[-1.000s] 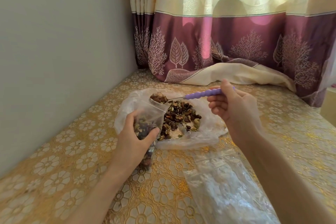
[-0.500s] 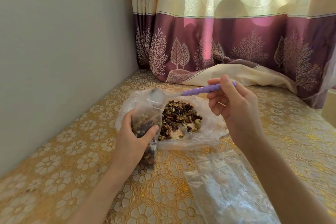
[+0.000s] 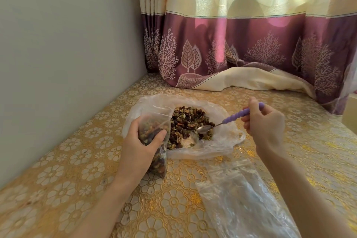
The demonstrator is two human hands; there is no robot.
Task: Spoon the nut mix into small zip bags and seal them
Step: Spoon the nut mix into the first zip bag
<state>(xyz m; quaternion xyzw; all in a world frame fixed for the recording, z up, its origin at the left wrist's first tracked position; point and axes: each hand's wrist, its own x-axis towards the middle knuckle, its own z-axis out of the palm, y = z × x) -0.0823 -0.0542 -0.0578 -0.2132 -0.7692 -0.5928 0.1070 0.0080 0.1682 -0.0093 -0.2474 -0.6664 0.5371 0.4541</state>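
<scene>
A pile of brown and green nut mix lies on an opened clear plastic bag spread on the table. My left hand grips a small clear zip bag, upright and partly filled with nuts, its mouth open at the top. My right hand pinches the purple beaded handle of a metal spoon. The spoon's bowl is empty and rests at the right side of the pile.
Several empty clear zip bags lie flat on the gold floral tablecloth near my right forearm. A grey wall runs along the left. A purple and cream curtain hangs behind, its hem lying on the table.
The spoon tipped its nuts into the small bag, then swung right and down to the pile, now empty. My left hand kept hold of the bag.
</scene>
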